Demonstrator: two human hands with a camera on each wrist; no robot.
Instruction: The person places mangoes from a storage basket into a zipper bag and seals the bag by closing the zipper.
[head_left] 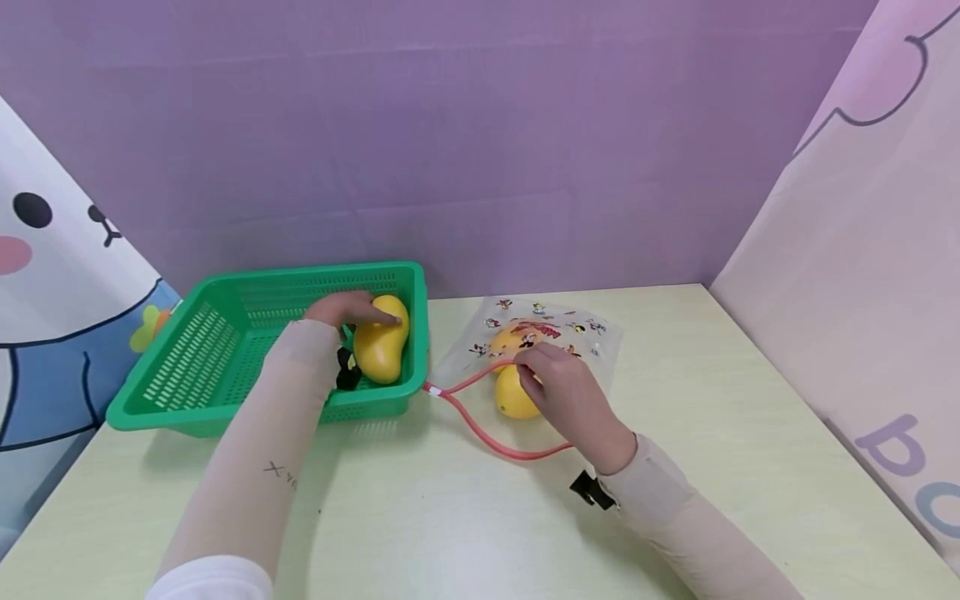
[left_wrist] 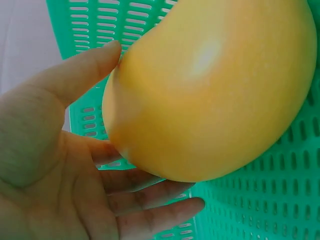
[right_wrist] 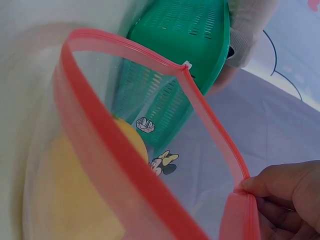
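In the green basket, my left hand (head_left: 347,310) has its thumb and fingers about one end of a smooth yellow mango (head_left: 380,346). The left wrist view shows the thumb on the near side of the mango (left_wrist: 210,95), with some fingertips hidden behind it. My right hand (head_left: 566,396) pinches the red zip rim of a clear printed zip bag (head_left: 592,333). That rim (right_wrist: 215,130) gapes wide in the right wrist view. Yellow fruit (head_left: 516,396) lies inside the bag, partly covered by my right hand and by the printed film.
The green basket (head_left: 262,415) stands at the left of the pale table (head_left: 450,525), its right end beside the bag's rim. A purple cloth (head_left: 480,150) hangs behind. Printed cloths flank the table on both sides.
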